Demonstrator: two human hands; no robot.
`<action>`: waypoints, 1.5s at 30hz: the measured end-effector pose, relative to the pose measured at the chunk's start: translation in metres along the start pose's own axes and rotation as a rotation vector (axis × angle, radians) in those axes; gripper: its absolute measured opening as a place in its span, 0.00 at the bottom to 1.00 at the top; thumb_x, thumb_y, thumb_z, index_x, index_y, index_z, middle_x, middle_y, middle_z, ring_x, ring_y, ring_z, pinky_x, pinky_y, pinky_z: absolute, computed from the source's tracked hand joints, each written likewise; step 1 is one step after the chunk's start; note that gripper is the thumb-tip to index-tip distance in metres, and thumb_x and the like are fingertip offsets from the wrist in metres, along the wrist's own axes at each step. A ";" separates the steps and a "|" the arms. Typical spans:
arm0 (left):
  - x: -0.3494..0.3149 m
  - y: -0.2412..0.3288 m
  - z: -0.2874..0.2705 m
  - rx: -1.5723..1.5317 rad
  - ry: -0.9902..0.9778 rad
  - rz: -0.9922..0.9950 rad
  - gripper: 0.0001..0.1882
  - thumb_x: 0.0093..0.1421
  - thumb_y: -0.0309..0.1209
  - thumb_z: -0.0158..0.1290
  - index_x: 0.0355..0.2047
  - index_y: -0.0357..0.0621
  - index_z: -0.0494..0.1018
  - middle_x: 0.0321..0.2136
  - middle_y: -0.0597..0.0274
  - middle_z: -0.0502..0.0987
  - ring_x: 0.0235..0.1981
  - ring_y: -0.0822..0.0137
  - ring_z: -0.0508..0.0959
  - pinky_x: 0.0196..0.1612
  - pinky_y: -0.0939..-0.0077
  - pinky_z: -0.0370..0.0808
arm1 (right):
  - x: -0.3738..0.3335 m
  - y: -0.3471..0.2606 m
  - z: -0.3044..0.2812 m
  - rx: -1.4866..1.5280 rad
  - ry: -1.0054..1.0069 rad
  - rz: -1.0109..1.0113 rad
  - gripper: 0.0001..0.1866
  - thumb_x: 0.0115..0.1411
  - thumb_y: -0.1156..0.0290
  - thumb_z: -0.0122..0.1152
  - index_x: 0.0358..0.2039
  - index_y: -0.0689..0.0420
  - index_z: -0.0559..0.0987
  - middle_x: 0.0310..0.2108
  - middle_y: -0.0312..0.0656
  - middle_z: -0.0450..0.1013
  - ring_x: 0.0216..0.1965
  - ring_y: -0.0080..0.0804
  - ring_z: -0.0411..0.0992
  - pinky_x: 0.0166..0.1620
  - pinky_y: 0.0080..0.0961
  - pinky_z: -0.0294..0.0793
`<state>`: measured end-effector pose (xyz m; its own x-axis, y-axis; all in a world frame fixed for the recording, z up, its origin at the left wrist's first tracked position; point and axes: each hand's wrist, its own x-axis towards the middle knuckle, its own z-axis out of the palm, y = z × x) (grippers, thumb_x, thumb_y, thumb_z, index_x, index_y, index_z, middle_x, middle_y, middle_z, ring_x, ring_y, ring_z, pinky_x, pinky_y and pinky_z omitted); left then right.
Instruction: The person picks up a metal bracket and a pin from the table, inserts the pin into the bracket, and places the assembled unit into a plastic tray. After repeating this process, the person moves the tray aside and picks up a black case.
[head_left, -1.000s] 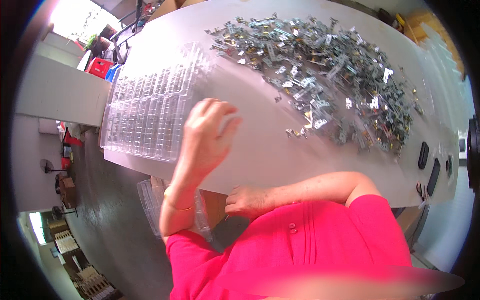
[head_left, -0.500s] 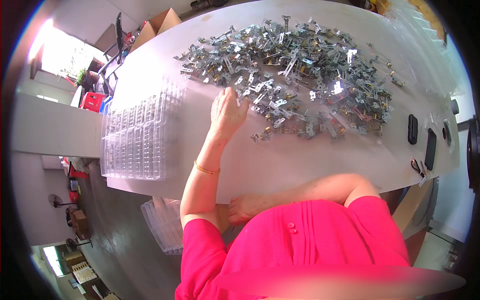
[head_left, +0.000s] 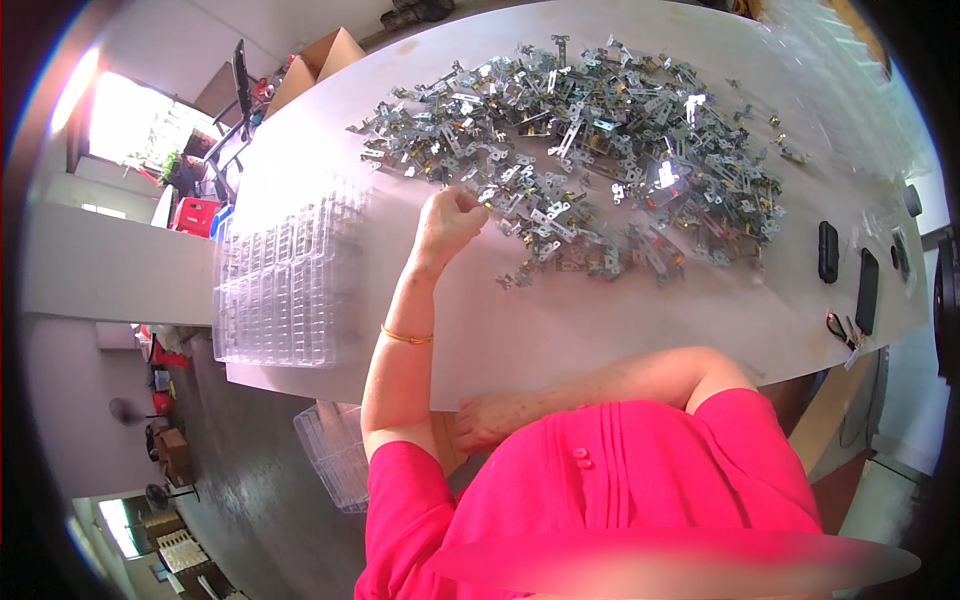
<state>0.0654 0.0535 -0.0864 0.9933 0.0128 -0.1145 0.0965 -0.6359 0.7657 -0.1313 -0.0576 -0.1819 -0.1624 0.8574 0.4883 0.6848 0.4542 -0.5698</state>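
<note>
The parts (head_left: 565,140) lie in one wide, loose heap over the middle and far side of the pale surface (head_left: 560,330), and the left grip (head_left: 448,225) is at the heap's near left edge, fingers curled and thumb drawn close to the forefinger, with only a small gap showing; the tips meet the outermost parts, but whether one is pinched between them I cannot tell. The right grip (head_left: 484,422) rests low at the near edge of the surface, its forearm laid across in front of the body; its fingers are partly hidden, so how far it is open, or whether it holds anything, cannot be told. The parts are small, flat metal pieces, mostly silver-grey with holes, with brassy bits among them; some are long strips, a few shine white, and they overlap too much to count. Left of the heap, well apart from it, stand clear ribbed trays (head_left: 275,310), glare hiding their number. Right of the heap lie two dark oblong things, a case (head_left: 828,252) and a flat slab (head_left: 867,290), with one small tool (head_left: 836,324) nearby. One gold bangle (head_left: 407,337) circles the left wrist, and two buttons (head_left: 582,458) show on the red shirt (head_left: 640,480).
</note>
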 end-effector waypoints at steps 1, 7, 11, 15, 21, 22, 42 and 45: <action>-0.003 0.002 -0.002 0.004 -0.019 -0.005 0.10 0.54 0.28 0.58 0.31 0.31 0.76 0.24 0.61 0.78 0.23 0.73 0.77 0.28 0.77 0.75 | 0.000 0.000 -0.001 -0.002 0.000 -0.001 0.11 0.55 0.60 0.58 0.33 0.52 0.75 0.35 0.37 0.73 0.43 0.37 0.72 0.47 0.37 0.69; -0.020 0.014 -0.010 -0.204 -0.152 -0.090 0.11 0.56 0.30 0.58 0.33 0.31 0.77 0.26 0.61 0.77 0.24 0.72 0.77 0.30 0.75 0.78 | 0.001 0.002 0.003 0.039 0.079 -0.038 0.14 0.55 0.55 0.59 0.27 0.53 0.75 0.30 0.37 0.74 0.40 0.39 0.74 0.45 0.40 0.71; -0.017 0.009 -0.020 -0.567 -0.185 -0.202 0.11 0.62 0.30 0.58 0.34 0.31 0.77 0.26 0.61 0.77 0.25 0.71 0.78 0.34 0.67 0.82 | 0.000 0.000 0.001 0.018 0.040 -0.020 0.13 0.55 0.57 0.58 0.30 0.53 0.75 0.33 0.37 0.74 0.42 0.38 0.73 0.47 0.39 0.70; -0.016 0.023 -0.034 -0.800 -0.189 -0.177 0.09 0.62 0.29 0.57 0.35 0.32 0.77 0.25 0.62 0.76 0.24 0.71 0.76 0.35 0.65 0.83 | 0.001 -0.002 -0.006 0.009 -0.019 -0.015 0.12 0.56 0.58 0.58 0.34 0.52 0.76 0.35 0.37 0.74 0.44 0.37 0.73 0.48 0.36 0.70; -0.023 0.061 -0.046 -0.823 -0.191 -0.027 0.07 0.63 0.26 0.55 0.34 0.32 0.76 0.23 0.64 0.74 0.23 0.73 0.75 0.34 0.69 0.82 | 0.002 0.002 -0.001 -0.040 -0.007 -0.053 0.12 0.56 0.58 0.57 0.34 0.52 0.75 0.34 0.34 0.73 0.43 0.34 0.73 0.48 0.34 0.70; -0.022 0.063 -0.046 -0.793 -0.175 -0.005 0.06 0.62 0.26 0.55 0.33 0.33 0.75 0.22 0.64 0.74 0.22 0.73 0.75 0.34 0.70 0.82 | 0.001 0.002 -0.001 -0.037 -0.008 -0.054 0.12 0.56 0.58 0.57 0.34 0.52 0.75 0.34 0.34 0.73 0.43 0.34 0.73 0.48 0.34 0.70; -0.034 0.026 0.015 0.172 0.384 0.343 0.05 0.58 0.24 0.56 0.32 0.35 0.73 0.25 0.60 0.77 0.25 0.73 0.76 0.32 0.75 0.76 | -0.001 0.002 0.004 -0.077 0.002 -0.068 0.10 0.57 0.59 0.57 0.34 0.50 0.74 0.35 0.34 0.73 0.43 0.34 0.72 0.48 0.34 0.69; -0.038 0.031 0.016 0.109 0.367 0.352 0.04 0.55 0.21 0.55 0.30 0.36 0.70 0.24 0.52 0.74 0.27 0.56 0.75 0.33 0.63 0.74 | -0.002 0.004 0.005 -0.094 -0.024 -0.057 0.09 0.57 0.60 0.57 0.33 0.50 0.74 0.35 0.34 0.73 0.43 0.34 0.72 0.47 0.34 0.69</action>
<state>0.0300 0.0210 -0.0688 0.9231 0.0406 0.3824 -0.2355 -0.7265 0.6456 -0.1319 -0.0565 -0.1886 -0.2191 0.8372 0.5012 0.7373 0.4785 -0.4769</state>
